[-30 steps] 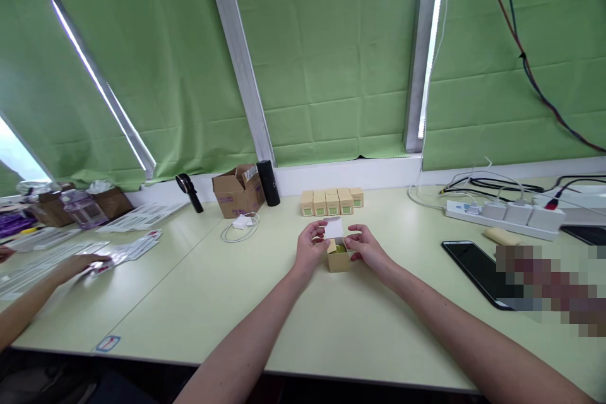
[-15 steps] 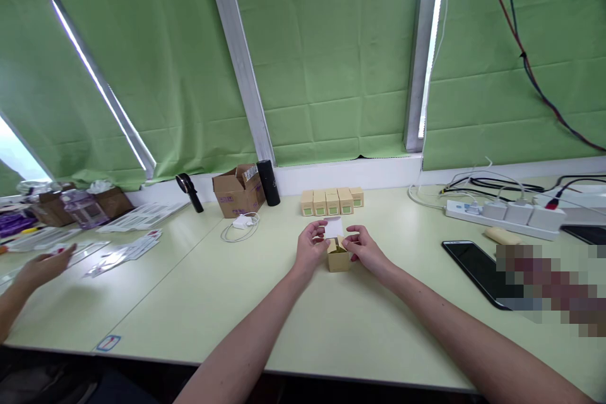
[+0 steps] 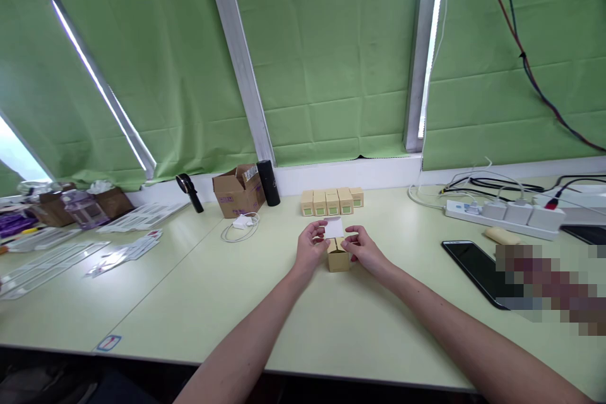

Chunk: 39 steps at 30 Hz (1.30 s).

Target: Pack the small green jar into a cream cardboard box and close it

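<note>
A small tan cardboard box (image 3: 339, 262) stands upright on the table in front of me. Its white-lined lid (image 3: 334, 228) is raised at the back, and the small side flaps lean inward over the top. My left hand (image 3: 312, 247) holds the box's left side, thumb at the left flap, fingers curled. On the opposite side my right hand (image 3: 367, 249) pinches the right flap and edge between thumb and bent fingers. The box's contents cannot be made out.
Several closed small boxes (image 3: 326, 203) stand in a row behind. Further left are an open carton (image 3: 238, 192), a black cylinder (image 3: 268, 183), a white cable (image 3: 242, 221) and label sheets (image 3: 125, 252). A phone (image 3: 473, 271) and power strip (image 3: 502, 219) lie right.
The box's side flaps have folded further inward under my thumbs. At the far left, another person's hand has drawn back out of view.
</note>
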Each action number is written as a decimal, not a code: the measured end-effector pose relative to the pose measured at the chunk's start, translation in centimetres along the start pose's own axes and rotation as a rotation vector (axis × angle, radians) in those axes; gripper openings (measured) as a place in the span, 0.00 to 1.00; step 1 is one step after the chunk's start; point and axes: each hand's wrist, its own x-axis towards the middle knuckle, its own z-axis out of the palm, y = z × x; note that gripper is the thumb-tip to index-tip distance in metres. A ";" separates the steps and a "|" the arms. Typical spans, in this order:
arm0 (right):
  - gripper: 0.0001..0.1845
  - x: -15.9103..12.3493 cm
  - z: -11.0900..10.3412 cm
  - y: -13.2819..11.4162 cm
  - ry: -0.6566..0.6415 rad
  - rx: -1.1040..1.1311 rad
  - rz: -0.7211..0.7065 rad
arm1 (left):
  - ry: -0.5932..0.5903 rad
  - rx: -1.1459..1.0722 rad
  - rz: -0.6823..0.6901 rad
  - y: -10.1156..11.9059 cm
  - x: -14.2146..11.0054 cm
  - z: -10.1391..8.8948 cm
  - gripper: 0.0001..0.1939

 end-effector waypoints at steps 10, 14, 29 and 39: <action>0.25 0.1 0.1 0.1 0.013 -0.011 -0.022 | 0.016 0.011 -0.003 -0.1 0.1 0.1 0.25; 0.24 0.1 0.2 0.1 0.009 -0.016 -0.025 | 0.008 0.025 0.014 0.0 0.0 0.2 0.24; 0.23 -0.1 0.4 -0.3 0.012 -0.023 -0.016 | -0.002 0.070 0.060 0.7 -0.6 0.4 0.21; 0.22 -0.3 0.4 -0.5 0.006 -0.053 -0.003 | -0.019 0.163 0.105 0.0 -0.1 0.0 0.11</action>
